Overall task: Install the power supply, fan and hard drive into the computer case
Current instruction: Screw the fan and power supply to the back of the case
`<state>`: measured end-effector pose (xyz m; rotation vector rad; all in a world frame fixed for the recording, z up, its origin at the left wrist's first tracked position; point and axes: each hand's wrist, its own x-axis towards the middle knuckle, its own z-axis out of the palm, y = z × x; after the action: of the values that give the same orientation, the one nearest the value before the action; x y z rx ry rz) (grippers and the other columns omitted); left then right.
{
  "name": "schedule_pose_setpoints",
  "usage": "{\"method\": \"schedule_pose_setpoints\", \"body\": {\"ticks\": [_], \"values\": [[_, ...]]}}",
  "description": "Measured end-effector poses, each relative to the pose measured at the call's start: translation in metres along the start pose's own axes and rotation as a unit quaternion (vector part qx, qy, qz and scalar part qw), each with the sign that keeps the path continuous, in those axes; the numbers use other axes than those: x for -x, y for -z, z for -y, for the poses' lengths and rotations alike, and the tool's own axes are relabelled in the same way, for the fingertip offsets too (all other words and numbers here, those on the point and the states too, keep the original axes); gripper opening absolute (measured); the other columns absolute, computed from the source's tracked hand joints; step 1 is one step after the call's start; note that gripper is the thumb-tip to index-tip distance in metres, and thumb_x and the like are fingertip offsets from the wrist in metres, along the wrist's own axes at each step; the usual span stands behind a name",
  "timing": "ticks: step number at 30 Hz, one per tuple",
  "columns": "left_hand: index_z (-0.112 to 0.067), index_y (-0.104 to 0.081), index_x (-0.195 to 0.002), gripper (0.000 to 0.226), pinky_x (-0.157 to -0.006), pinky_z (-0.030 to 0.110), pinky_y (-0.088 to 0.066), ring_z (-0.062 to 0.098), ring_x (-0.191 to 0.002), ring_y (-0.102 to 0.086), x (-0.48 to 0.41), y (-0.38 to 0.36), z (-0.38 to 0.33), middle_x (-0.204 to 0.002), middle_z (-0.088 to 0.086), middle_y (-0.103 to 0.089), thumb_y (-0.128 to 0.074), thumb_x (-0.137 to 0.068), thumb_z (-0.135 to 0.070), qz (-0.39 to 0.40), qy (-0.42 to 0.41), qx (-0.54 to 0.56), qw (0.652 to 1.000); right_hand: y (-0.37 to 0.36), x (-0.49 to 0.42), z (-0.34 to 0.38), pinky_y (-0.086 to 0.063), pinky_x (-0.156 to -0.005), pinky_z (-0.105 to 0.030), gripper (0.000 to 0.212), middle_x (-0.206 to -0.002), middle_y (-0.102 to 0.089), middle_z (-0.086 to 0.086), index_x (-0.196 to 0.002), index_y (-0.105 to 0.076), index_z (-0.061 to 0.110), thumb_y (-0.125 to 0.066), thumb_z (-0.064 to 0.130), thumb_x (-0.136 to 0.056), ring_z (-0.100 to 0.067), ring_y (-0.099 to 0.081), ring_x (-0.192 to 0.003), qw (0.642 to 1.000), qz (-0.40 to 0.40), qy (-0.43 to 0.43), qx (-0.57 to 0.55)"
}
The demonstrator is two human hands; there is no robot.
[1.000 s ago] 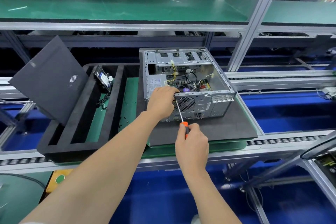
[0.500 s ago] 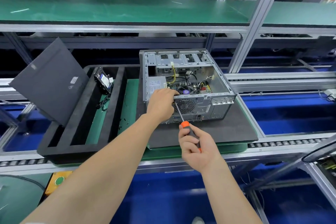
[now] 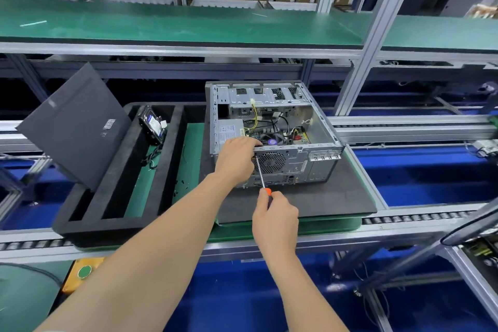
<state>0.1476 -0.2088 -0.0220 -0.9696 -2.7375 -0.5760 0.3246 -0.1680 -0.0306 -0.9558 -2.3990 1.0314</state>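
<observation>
An open silver computer case (image 3: 318, 140) lies on a dark mat, rear panel toward me. The fan grille (image 3: 270, 162) shows in that panel, and the power supply (image 3: 229, 131) sits inside at the left. My left hand (image 3: 237, 159) grips the case's rear edge beside the fan. My right hand (image 3: 275, 219) holds an orange-handled screwdriver (image 3: 261, 178), its tip against the rear panel by the left hand. A hard drive (image 3: 152, 125) leans in the black foam tray (image 3: 107, 213) at the left.
The black side panel (image 3: 75, 121) leans on the foam tray's left end. A green shelf (image 3: 175, 24) spans above on aluminium posts. Roller rails (image 3: 404, 219) run along the front edge. A yellow box with a green button (image 3: 85, 271) sits lower left.
My right hand closed again around the screwdriver handle after loosening its fingers half a second ago. The left hand stayed on the case's rear edge.
</observation>
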Motion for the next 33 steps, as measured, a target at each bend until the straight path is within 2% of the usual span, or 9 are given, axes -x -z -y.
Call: {"method": "schedule_pose_setpoints", "body": {"ticks": [3, 5, 7, 11, 14, 15, 22, 27, 33], "values": [[-0.023, -0.063, -0.131, 0.052, -0.103, 0.037, -0.042, 0.023, -0.116, -0.060, -0.002, 0.000, -0.002, -0.124, -0.001, -0.068, -0.060, -0.086, 0.003, -0.006, 0.003, 0.003, 1.000, 0.003, -0.005, -0.001, -0.042, -0.049, -0.036, 0.048, -0.063, -0.062, -0.002, -0.078, -0.066, 0.008, -0.048, 0.041, -0.108, -0.021, -0.050, -0.052, 0.966, 0.059, -0.111, -0.225], [-0.022, -0.064, -0.130, 0.052, -0.102, 0.038, -0.043, 0.024, -0.116, -0.060, -0.003, 0.000, -0.002, -0.123, 0.000, -0.069, -0.060, -0.085, 0.003, -0.005, 0.003, 0.003, 1.000, 0.007, -0.008, 0.004, -0.026, -0.036, -0.025, 0.044, -0.064, -0.058, -0.001, -0.093, -0.072, 0.005, -0.050, 0.040, -0.108, -0.012, -0.036, -0.043, 0.820, 0.174, -0.285, -0.465], [-0.023, -0.063, -0.130, 0.051, -0.101, 0.037, -0.042, 0.024, -0.116, -0.060, -0.004, 0.001, -0.001, -0.123, 0.000, -0.068, -0.060, -0.086, 0.002, 0.003, 0.002, 0.001, 1.000, 0.010, -0.010, 0.006, -0.019, -0.032, -0.020, 0.042, -0.066, -0.054, -0.001, -0.103, -0.070, 0.004, -0.049, 0.039, -0.109, -0.008, -0.032, -0.041, 0.682, 0.243, -0.360, -0.589], [-0.024, -0.062, -0.132, 0.052, -0.102, 0.037, -0.042, 0.023, -0.116, -0.059, -0.004, 0.001, 0.000, -0.124, -0.001, -0.068, -0.061, -0.086, 0.001, 0.008, -0.002, 0.003, 1.000, 0.014, -0.013, -0.005, -0.021, -0.029, -0.017, 0.034, -0.069, -0.053, 0.000, -0.108, -0.068, 0.003, -0.053, 0.034, -0.105, -0.007, -0.033, -0.037, 0.555, 0.301, -0.383, -0.675], [-0.023, -0.061, -0.131, 0.051, -0.101, 0.036, -0.041, 0.023, -0.115, -0.059, -0.004, 0.000, 0.001, -0.123, -0.001, -0.067, -0.061, -0.086, 0.000, 0.000, -0.007, 0.002, 1.000, 0.017, -0.016, -0.017, -0.022, -0.029, -0.016, 0.032, -0.068, -0.053, 0.002, -0.107, -0.071, 0.000, -0.056, 0.029, -0.102, -0.008, -0.034, -0.034, 0.423, 0.337, -0.410, -0.734], [-0.023, -0.061, -0.132, 0.051, -0.101, 0.036, -0.041, 0.023, -0.115, -0.059, -0.004, 0.000, 0.001, -0.124, -0.001, -0.067, -0.061, -0.086, 0.000, 0.001, -0.008, 0.002, 1.000, 0.018, -0.017, -0.020, -0.022, -0.029, -0.016, 0.031, -0.068, -0.052, 0.003, -0.107, -0.071, 0.000, -0.057, 0.028, -0.101, -0.008, -0.034, -0.034, 0.410, 0.343, -0.411, -0.738], [-0.022, -0.042, -0.152, 0.053, -0.117, 0.040, -0.024, 0.025, -0.143, -0.039, -0.002, 0.001, 0.013, -0.152, 0.003, -0.047, -0.053, -0.101, -0.010, 0.058, -0.038, -0.018, 0.997, 0.014, -0.018, -0.031, -0.027, -0.029, -0.020, 0.035, -0.064, -0.050, 0.001, -0.099, -0.073, 0.003, -0.058, 0.035, -0.099, -0.008, -0.036, -0.037, 0.548, 0.355, -0.372, -0.660], [-0.022, -0.046, -0.147, 0.043, -0.115, 0.041, -0.021, 0.022, -0.140, -0.041, -0.003, 0.003, 0.009, -0.142, 0.001, -0.054, -0.051, -0.105, -0.029, 0.064, -0.040, -0.027, 0.997, 0.009, -0.004, -0.045, -0.025, -0.034, -0.019, 0.035, -0.067, -0.050, 0.000, -0.098, -0.072, 0.005, -0.058, 0.036, -0.099, -0.010, -0.035, -0.040, 0.628, 0.333, -0.379, -0.592], [-0.024, -0.043, -0.148, 0.048, -0.112, 0.049, -0.017, 0.014, -0.147, -0.034, 0.006, -0.010, 0.001, -0.151, -0.004, -0.049, -0.051, -0.102, -0.015, 0.008, -0.009, -0.070, 0.997, 0.017, -0.008, -0.065, -0.027, -0.036, -0.022, 0.038, -0.068, -0.052, -0.002, -0.102, -0.073, 0.007, -0.056, 0.041, -0.101, -0.011, -0.037, -0.045, 0.720, 0.307, -0.365, -0.504]]}}
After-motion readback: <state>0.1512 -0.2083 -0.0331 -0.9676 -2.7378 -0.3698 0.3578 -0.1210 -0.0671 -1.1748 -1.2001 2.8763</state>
